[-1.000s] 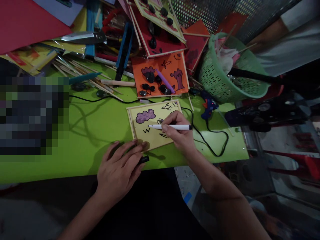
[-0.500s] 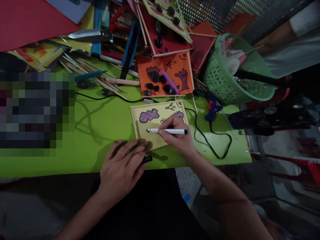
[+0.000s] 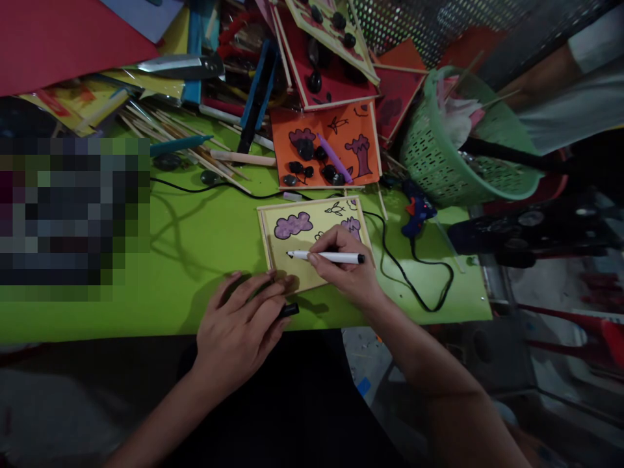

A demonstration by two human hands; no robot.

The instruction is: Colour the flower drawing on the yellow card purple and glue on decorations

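My right hand (image 3: 345,265) pinches a white marker (image 3: 336,257) with a black end. Its tip is at a small black mark on the yellow card (image 3: 283,263), which is edged with thin wooden sticks. A purple cloud (image 3: 293,225), a partly covered purple tree and a black-outlined bird are drawn on the card. The card's lower left edge lies under the fingertips of my left hand (image 3: 244,318). A black marker cap (image 3: 289,311) sticks out between that hand's thumb and fingers. My right hand hides part of the drawing.
Behind the card lies an orange picture (image 3: 336,123) with black stones and a purple pen (image 3: 334,158). A blue glue gun (image 3: 418,211) and its cord are at the right, near a green basket (image 3: 429,149). A knife (image 3: 180,66) and wooden sticks lie back left. Another person's arm (image 3: 536,81) is beyond the basket.
The marker tip has shifted slightly at the small black mark on the card. My left hand keeps its place, and the whole view has moved a little.
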